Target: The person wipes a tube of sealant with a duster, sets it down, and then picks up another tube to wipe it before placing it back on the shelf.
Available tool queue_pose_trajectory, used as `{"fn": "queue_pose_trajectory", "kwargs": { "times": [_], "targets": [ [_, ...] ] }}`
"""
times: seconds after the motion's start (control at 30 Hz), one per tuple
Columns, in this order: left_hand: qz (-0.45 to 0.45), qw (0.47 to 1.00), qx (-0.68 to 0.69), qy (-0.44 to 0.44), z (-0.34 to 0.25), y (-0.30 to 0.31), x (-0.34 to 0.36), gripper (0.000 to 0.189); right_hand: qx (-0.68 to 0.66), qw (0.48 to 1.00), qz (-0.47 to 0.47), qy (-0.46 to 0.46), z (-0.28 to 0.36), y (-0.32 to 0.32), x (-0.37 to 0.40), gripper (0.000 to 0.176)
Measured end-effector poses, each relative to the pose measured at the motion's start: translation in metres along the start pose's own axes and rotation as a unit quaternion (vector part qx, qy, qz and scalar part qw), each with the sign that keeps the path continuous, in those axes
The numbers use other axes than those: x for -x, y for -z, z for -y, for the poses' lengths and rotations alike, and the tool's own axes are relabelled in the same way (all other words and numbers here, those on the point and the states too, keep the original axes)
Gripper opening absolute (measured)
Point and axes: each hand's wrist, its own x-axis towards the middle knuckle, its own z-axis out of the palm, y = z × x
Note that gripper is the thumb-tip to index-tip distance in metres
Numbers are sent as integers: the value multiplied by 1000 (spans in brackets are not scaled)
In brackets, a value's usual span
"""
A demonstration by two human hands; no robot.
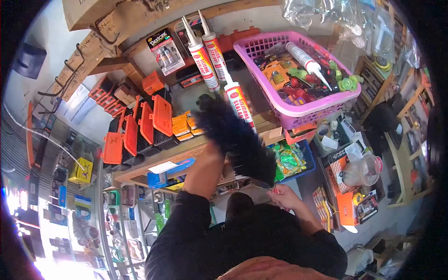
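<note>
Crowded wooden shelves [154,161], glass display counter [116,219]

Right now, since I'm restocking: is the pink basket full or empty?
Nearly full: the pink basket holds a white sealant tube and red, green and yellow items close to its rim.

The duster [238,135] in the right hand [283,195] is of black, matt, shaggy fibres, the sealant tubes [204,60] above the left hand [212,156] glossy printed plastic, the basket [298,112] right of it smooth pink plastic lattice, the orange cases [161,114] left of it smooth plastic on a bare wooden shelf [154,158].
</note>
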Motion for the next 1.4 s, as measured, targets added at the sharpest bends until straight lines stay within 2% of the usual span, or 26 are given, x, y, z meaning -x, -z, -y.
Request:
{"fn": "queue_pose_trajectory", "kwargs": {
  "times": [0.07,0.1,0.13,0.2,0.23,0.27,0.33,0.4,0.43,0.47,0.53,0.57,0.6,0.67,0.73,0.87,0.93,0.97,1.0,1.07,1.1,1.13,1.2,1.27,1.33,1.4],
  "targets": [
    [-201,979,-11,-41,9,0,3,53,-53,996,-70,21,13,-3,5,28],
    [-148,986,72,-36,7,-28,-3,55,-47,996,-74,15,15,-5,6,28],
    [-105,994,-26,3,4,-28,0,51,-77,994,-77,-3,16,-7,7,28],
    [-236,971,28,-37,10,-48,-8,49,-96,991,-87,-23,15,-7,7,29],
    [-193,971,131,-55,13,-19,-2,51,-45,997,-65,-14,10,-9,8,29],
    [-170,963,-208,-35,14,-13,7,48,6,999,-42,-6,7,-11,10,30],
    [-150,982,-96,-62,10,-18,7,45,50,997,-64,-2,9,-9,12,31],
    [-228,973,-20,-23,6,-27,-3,47,-183,981,-56,2,11,-8,13,30],
    [-155,988,0,-5,4,-19,2,45,-145,985,-88,-23,18,-12,15,30],
    [-153,988,13,-20,8,-13,3,45,-129,987,-89,-33,18,-12,16,30],
    [-232,969,84,0,8,-19,6,44,-7,999,-30,17,11,-13,12,32],
    [-229,920,-274,-159,28,32,-4,43,19,999,-23,44,15,-13,11,34],
    [-22,993,113,29,20,30,6,46,26,999,-23,40,19,-13,8,34],
    [-226,971,51,-59,6,-39,6,48,-101,994,-49,16,26,-15,3,36],
    [-219,974,4,-58,7,-27,7,50,-158,986,-56,-4,26,-18,-1,38],
    [-209,972,102,-29,12,-28,12,55,-73,997,-30,-1,30,-22,4,39],
    [-218,973,52,-49,6,-37,7,52,-107,987,-116,11,31,-24,8,38],
    [-224,972,-12,-66,12,-6,3,49,-167,981,-98,4,29,-24,9,36],
    [-152,986,9,-62,12,6,5,49,-165,981,-104,-2,27,-26,10,36],
    [-201,978,51,-9,9,-28,7,50,-34,994,-103,-9,25,-28,13,35],
    [-127,984,122,36,8,-26,10,51,-2,993,-116,6,24,-26,15,35],
    [6,993,107,-48,13,-29,14,48,6,993,-119,1,24,-24,14,35],
    [-205,975,49,-68,12,-20,0,46,-116,980,-160,19,26,-24,9,35],
    [-178,980,57,-63,14,-3,-3,39,-143,978,-153,6,25,-23,10,34],
    [-109,993,32,-26,10,-1,-3,38,21,998,-57,11,25,-23,11,30],
    [-139,989,44,5,14,-18,6,38,53,996,-69,27,28,-25,14,32]
  ]
}}
